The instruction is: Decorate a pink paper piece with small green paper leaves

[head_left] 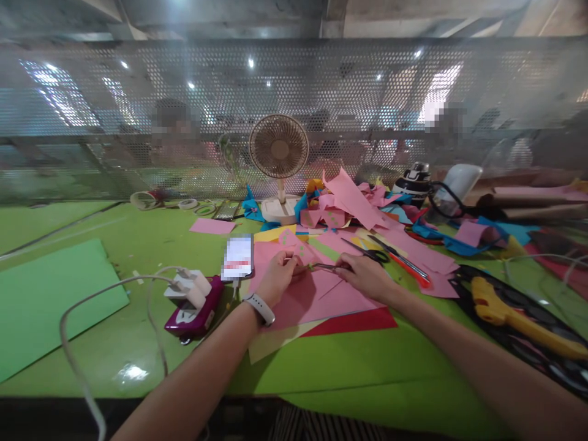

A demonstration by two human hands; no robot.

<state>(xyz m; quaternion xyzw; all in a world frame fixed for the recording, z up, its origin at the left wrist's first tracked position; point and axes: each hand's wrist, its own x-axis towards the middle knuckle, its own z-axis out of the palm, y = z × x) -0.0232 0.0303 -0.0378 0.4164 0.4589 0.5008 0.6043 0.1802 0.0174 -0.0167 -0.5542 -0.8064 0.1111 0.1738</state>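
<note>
My left hand (276, 277), with a pale watch band on its wrist, has its fingers pinched on a small piece, apparently a green paper strip (311, 267). From the right, my right hand (364, 275) grips a slim metal tool that looks like tweezers (327, 266), its tip meeting the small piece. Both hands are over a pink paper sheet (294, 303), which lies on red paper (353, 323) and cream paper. Just beyond my right hand are black scissors (377, 254) and an orange-ended cutter knife (404, 263). Pink paper with green dots (289, 239) lies behind my left hand.
A phone (237, 257) and a purple power adapter (195, 309) with cables stand left. A small fan (278, 147) and a heap of paper scraps (349, 199) are behind. A yellow glue gun (519, 315) lies right, green card (59, 300) far left. Perforated metal partition (206, 116) at back.
</note>
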